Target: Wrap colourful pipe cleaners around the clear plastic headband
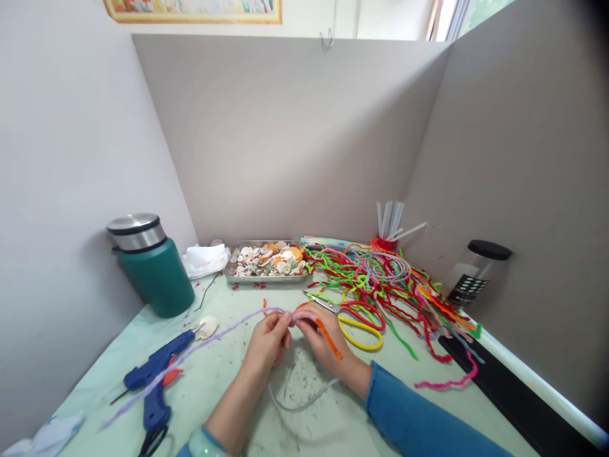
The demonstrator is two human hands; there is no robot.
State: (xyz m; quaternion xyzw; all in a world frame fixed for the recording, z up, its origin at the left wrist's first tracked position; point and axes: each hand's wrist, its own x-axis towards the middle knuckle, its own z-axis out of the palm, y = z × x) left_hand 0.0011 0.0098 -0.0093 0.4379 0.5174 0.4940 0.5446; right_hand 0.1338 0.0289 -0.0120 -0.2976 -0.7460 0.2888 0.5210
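My left hand [266, 343] pinches a long lilac pipe cleaner [209, 336] that trails left across the table toward the front edge. My right hand [323, 343] is closed on the same pipe cleaner's pink-lilac twisted end [302, 315], with an orange pipe cleaner [328, 337] running along its fingers. Both hands meet above the pale green table top [228, 393]. A white cord [299, 400] loops below my wrists. Scissors with yellow and red handles [354, 320] lie just right of my right hand.
A blue glue gun [155, 374] lies at the left, a white shell [208, 327] by its tip. A green flask [152, 266], a metal tray of shells [266, 261], a heap of coloured pipe cleaners [394, 285], a red cup of sticks [387, 238] and a jar [476, 270] stand behind.
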